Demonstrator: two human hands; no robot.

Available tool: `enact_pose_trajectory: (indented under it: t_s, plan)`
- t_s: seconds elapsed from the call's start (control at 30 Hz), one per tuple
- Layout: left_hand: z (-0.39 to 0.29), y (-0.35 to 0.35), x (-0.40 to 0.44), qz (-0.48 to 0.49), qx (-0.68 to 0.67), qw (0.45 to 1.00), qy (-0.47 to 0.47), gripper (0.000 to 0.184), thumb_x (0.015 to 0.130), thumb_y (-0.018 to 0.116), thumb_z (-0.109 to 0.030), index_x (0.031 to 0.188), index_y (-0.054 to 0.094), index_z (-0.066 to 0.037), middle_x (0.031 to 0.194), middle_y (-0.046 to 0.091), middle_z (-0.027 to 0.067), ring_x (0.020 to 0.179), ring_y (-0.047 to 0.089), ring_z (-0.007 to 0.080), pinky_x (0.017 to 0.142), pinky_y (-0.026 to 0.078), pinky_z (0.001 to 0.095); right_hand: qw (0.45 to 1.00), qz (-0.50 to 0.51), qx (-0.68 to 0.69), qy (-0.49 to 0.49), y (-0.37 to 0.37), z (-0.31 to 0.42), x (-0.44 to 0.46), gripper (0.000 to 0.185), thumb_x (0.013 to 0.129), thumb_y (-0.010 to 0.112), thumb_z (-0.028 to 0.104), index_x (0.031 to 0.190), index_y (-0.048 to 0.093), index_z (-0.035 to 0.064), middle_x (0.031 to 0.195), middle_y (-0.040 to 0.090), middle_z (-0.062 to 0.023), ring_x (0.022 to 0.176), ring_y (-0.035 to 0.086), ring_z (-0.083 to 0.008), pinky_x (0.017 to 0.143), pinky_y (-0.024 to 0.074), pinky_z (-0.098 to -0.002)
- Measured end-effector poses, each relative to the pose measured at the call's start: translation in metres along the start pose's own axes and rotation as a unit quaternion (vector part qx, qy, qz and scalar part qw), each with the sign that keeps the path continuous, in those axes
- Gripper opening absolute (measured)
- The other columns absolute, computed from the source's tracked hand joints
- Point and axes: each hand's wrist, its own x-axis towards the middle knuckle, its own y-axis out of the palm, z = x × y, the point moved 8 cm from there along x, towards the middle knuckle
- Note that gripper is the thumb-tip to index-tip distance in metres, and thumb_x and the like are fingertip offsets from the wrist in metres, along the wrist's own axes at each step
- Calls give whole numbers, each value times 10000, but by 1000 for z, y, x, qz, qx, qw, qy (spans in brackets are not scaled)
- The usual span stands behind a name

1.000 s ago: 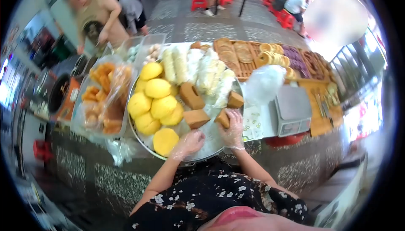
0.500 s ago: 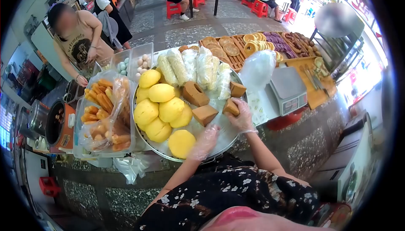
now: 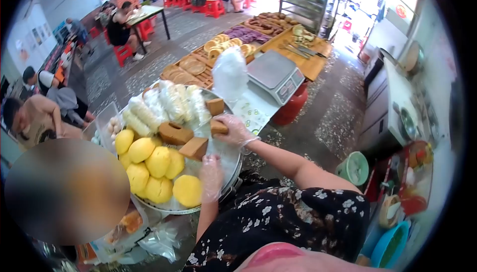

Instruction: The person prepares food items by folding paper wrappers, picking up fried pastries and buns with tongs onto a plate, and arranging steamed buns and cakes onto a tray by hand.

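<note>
My right hand [image 3: 235, 132], in a clear plastic glove, grips a brown block of cake [image 3: 217, 127] over the right side of a large round metal tray [image 3: 226, 170]. My left hand [image 3: 211, 176], gloved the same way, is at the tray's near side, just below another brown cake block [image 3: 194, 148]; its fingers are too smeared to read. A brown piece with a hollow [image 3: 175, 133] and a small brown block [image 3: 215, 106] lie farther back. Yellow round buns [image 3: 158, 161] are piled on the left, with a flat yellow one [image 3: 187, 191] in front. Plastic-wrapped rolls [image 3: 173, 104] line the back.
Past the tray stand a bundle of plastic bags [image 3: 230, 75] and a weighing scale [image 3: 276, 75]. Flat cakes [image 3: 191, 64] and purple food fill wooden trays beyond. Tongs and a knife lie on a wooden board [image 3: 314, 64]. A person [image 3: 47, 115] is at the left.
The view has swung right, so the tray sits farther left and lower in it. My right hand still holds the brown block; my left hand remains beside the near pieces.
</note>
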Motion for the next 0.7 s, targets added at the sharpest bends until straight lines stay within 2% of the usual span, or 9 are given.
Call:
enact_pose_trajectory:
  t_s: [0.07, 0.17, 0.27, 0.33, 0.47, 0.53, 0.7]
  plan:
    - [-4, 1, 1, 2, -1, 1000, 16, 130, 893, 487, -106, 956, 595, -72, 981, 571, 172, 824, 621, 375, 677, 506, 477, 1000, 0, 0, 7, -2, -2, 1, 527, 677, 776, 229, 1140, 579, 71, 1091, 615, -148, 1033, 584, -330, 923, 457, -403]
    - [-3, 1, 1, 8, 3, 1000, -12, 118, 898, 525, -149, 918, 607, -66, 965, 586, 176, 853, 608, 375, 708, 497, 469, 1000, -1, 17, 14, -2, -3, 1, 518, 671, 779, 233, 1126, 588, 79, 1076, 620, -138, 1022, 590, -323, 912, 463, -398]
    - [-13, 2, 1, 6, 66, 998, 18, 134, 910, 485, -141, 935, 589, -60, 884, 594, 167, 784, 626, 367, 667, 513, 472, 999, -6, 31, 20, -5, 0, 0, 509, 664, 782, 238, 1112, 597, 81, 1064, 626, -133, 1016, 596, -318, 907, 468, -393]
    - [-12, 3, 2, 14, 79, 996, -27, 150, 909, 509, -154, 903, 610, -43, 881, 618, 192, 786, 627, 384, 687, 500, 488, 999, -3, 37, 28, -4, -1, 0, 514, 665, 782, 238, 1118, 595, 83, 1073, 625, -131, 1030, 593, -315, 916, 465, -395]
    - [-4, 10, 1, -3, 85, 996, -16, 149, 914, 507, -153, 900, 600, -38, 859, 614, 191, 769, 627, 377, 672, 505, 481, 999, -9, 31, 19, -3, -3, 0, 520, 666, 783, 238, 1125, 593, 85, 1086, 625, -130, 1044, 589, -316, 924, 461, -401]
    - [-11, 9, 0, -45, 158, 986, 38, 152, 937, 480, -168, 847, 556, -72, 811, 593, 145, 673, 635, 317, 551, 527, 411, 999, -6, 35, 14, -5, -2, -1, 521, 668, 783, 235, 1130, 592, 87, 1095, 624, -131, 1050, 586, -322, 933, 454, -408]
    - [-15, 9, 2, -56, 168, 984, 35, 148, 934, 486, -159, 840, 551, -65, 795, 591, 145, 663, 635, 315, 542, 524, 409, 999, -14, 40, 11, -5, -3, 1, 493, 670, 770, 235, 1108, 601, 83, 1068, 631, -136, 1023, 592, -321, 917, 461, -402]
